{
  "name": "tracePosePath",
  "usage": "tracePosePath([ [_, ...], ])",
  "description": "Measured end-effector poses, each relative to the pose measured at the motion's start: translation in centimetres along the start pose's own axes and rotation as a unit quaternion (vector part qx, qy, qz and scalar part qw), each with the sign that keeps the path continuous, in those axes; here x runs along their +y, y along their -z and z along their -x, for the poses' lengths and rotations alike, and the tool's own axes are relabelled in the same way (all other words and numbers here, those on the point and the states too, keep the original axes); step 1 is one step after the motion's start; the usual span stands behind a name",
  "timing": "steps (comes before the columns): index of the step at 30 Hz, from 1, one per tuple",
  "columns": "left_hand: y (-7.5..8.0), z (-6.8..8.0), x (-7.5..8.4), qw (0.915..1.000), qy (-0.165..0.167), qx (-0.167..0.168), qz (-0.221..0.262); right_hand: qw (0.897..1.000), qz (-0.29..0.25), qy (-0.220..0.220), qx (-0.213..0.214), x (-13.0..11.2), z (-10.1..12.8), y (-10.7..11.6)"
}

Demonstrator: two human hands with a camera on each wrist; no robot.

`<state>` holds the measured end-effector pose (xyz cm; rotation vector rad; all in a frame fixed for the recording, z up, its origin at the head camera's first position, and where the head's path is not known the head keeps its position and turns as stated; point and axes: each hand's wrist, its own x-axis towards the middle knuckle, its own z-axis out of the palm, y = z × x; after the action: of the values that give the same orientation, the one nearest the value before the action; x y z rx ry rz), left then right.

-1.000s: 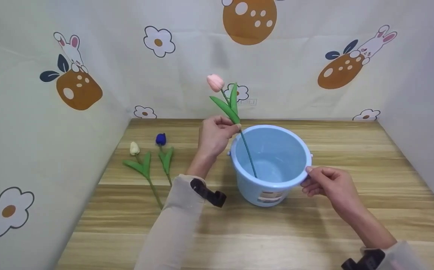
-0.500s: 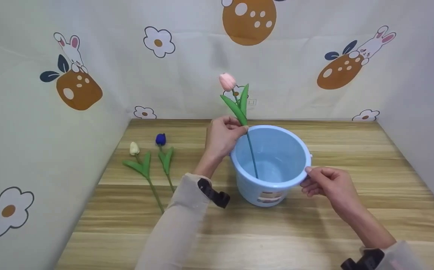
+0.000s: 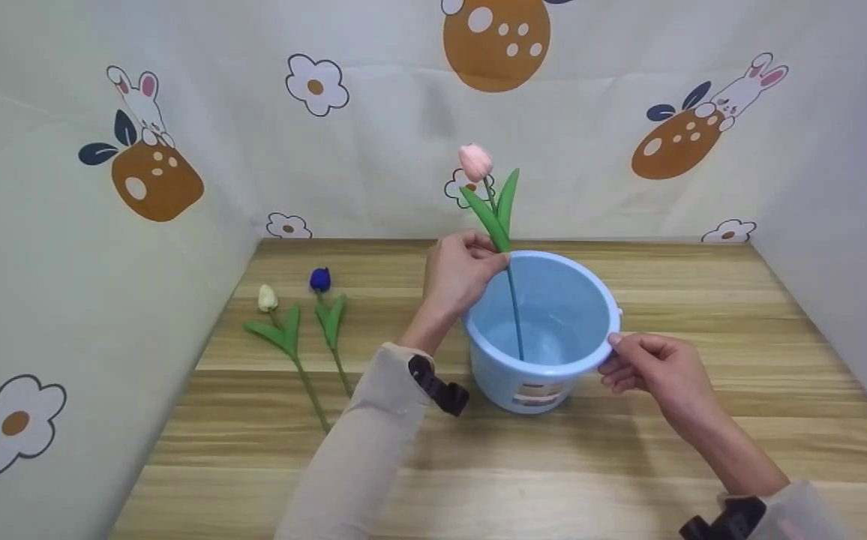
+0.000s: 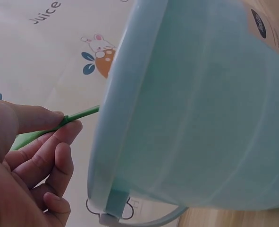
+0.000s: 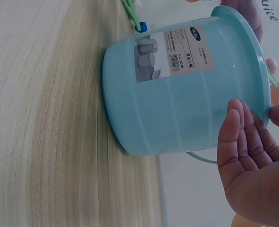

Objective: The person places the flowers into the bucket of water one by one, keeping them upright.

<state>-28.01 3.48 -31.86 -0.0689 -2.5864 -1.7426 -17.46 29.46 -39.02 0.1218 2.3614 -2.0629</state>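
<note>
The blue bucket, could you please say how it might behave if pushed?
The blue bucket would probably feel light: it looks like plastic, with only a stem visible inside. It might tip if pushed high, as it narrows downward. Its smooth wall may be slippery.

Stretches out flat as a wood-grained surface [image 3: 523, 480], pale tan and brown, with streaks running from side to side and a soft shine toward the near middle. Carries a light-blue bucket [image 3: 493, 375] near the middle, upright on its base, with a printed label [image 3: 537, 394] on the near side and a shadow just in front. Bears, left of the bucket, a cream tulip [image 3: 292, 347] outermost and a blue tulip [image 3: 334, 330] between. Has both lying well apart from the bucket, close to each other, blooms toward the far edge, green leaves partway down, stems slanting nearward to the right, lower ends hidden.
</note>
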Motion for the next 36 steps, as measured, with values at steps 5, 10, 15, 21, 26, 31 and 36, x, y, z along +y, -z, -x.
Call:
tracePosePath([
  [5, -0.5, 0.1, 0.3, 0.9998, -0.013, -0.003, -0.015, 1.000, -0.004, 0.001, 0.001, 0.0, 0.1, -0.1],
  [10, -1.2, 0.1, 0.5, 0.9992, -0.021, -0.010, -0.031, 1.000, -0.003, -0.002, -0.002, 0.0, 0.0, 0.0],
  [15, -1.7, 0.1, 0.7, 0.9984, -0.032, -0.015, -0.045, 1.000, 0.000, -0.003, -0.003, 0.0, 0.0, 0.1],
  [21, -2.3, 0.1, 1.0, 0.9977, -0.025, -0.030, -0.055, 1.000, 0.009, 0.001, -0.005, 0.0, 0.0, 0.2],
  [26, -2.8, 0.1, 1.1, 0.9970, -0.014, -0.049, -0.059, 1.000, 0.010, -0.002, -0.003, 0.0, 0.0, 0.1],
  [31, -3.1, 0.1, 1.0, 0.9949, -0.019, -0.066, -0.074, 1.000, 0.003, 0.000, -0.002, 0.0, 0.0, 0.1],
  [36, -3.3, 0.2, 1.0, 0.9935, -0.019, -0.078, -0.080, 1.000, -0.002, 0.002, -0.005, 0.0, 0.0, 0.0],
])
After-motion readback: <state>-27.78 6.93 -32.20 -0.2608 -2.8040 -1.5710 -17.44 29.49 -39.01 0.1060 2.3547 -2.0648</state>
